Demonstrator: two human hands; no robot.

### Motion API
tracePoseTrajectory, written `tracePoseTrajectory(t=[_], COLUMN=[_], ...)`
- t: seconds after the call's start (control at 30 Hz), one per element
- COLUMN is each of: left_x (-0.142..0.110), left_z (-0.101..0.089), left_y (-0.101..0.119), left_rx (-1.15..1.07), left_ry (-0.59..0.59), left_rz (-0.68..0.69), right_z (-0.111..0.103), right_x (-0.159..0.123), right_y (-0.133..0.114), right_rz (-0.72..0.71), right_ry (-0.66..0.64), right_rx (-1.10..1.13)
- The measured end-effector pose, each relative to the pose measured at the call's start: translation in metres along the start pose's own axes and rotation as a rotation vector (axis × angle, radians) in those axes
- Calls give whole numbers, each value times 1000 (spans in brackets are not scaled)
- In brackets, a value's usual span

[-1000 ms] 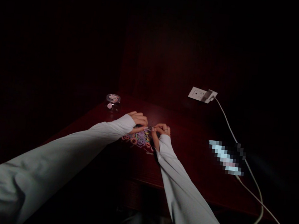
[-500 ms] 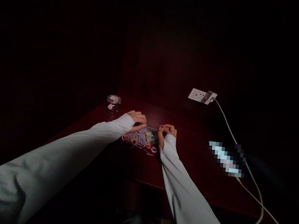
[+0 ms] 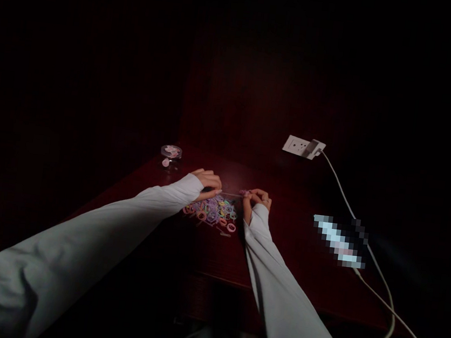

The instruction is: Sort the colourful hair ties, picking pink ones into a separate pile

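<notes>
On the dark red table, a pile of small coloured hair ties (image 3: 213, 209) lies below and between my hands. My left hand (image 3: 208, 180) is closed in a pinch at one end of a thin pale strand (image 3: 231, 194), which runs straight across above the pile. Whether it is a cord or a thin stick, I cannot tell. At its other end, the thumb and fingers of my right hand (image 3: 259, 199) pinch a small pinkish-purple bunch (image 3: 244, 193), too small to name surely. A ring shows on a right finger.
A clear round container (image 3: 170, 155) with pale pink pieces stands at the back left of the table (image 3: 215, 260). On the right lies a blurred-out phone-like device (image 3: 337, 241) with a white cable (image 3: 379, 319). A charger (image 3: 314, 148) sits in the wall socket (image 3: 294, 145).
My right hand has moved slightly right, away from the left. More of the pale strand and the pinkish-purple bunch now shows. My left hand has barely moved.
</notes>
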State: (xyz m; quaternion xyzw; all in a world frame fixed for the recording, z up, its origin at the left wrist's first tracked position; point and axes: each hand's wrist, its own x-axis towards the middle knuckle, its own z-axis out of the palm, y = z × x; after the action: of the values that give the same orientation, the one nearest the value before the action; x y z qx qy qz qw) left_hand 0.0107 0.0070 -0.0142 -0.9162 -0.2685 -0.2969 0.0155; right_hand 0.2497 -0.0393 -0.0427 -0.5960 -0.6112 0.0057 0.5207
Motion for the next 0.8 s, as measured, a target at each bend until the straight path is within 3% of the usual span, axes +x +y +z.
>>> tracePoseTrajectory(t=[0.13, 0.2, 0.3, 0.47, 0.57, 0.8], left_x=[1, 0, -2, -3, -3, -5], left_z=[0, -3, -2, 11, 15, 3], left_y=[6, 8, 6, -6, -8, 1], left_rx=[-4, -13, -33, -9, -2, -42], left_ry=[-21, -35, -27, 3, -9, -27], left_rz=[18, 26, 22, -30, -39, -23], right_z=[-1, -2, -4, -14, -21, -21], right_x=[-10, -10, -1, 22, 29, 29], right_y=[-17, -19, -10, 17, 26, 34], right_rz=[-198, -229, -160, 130, 275, 253], right_ry=[-186, -245, -220, -14, 19, -20], right_rx=[80, 105, 74, -87, -167, -223])
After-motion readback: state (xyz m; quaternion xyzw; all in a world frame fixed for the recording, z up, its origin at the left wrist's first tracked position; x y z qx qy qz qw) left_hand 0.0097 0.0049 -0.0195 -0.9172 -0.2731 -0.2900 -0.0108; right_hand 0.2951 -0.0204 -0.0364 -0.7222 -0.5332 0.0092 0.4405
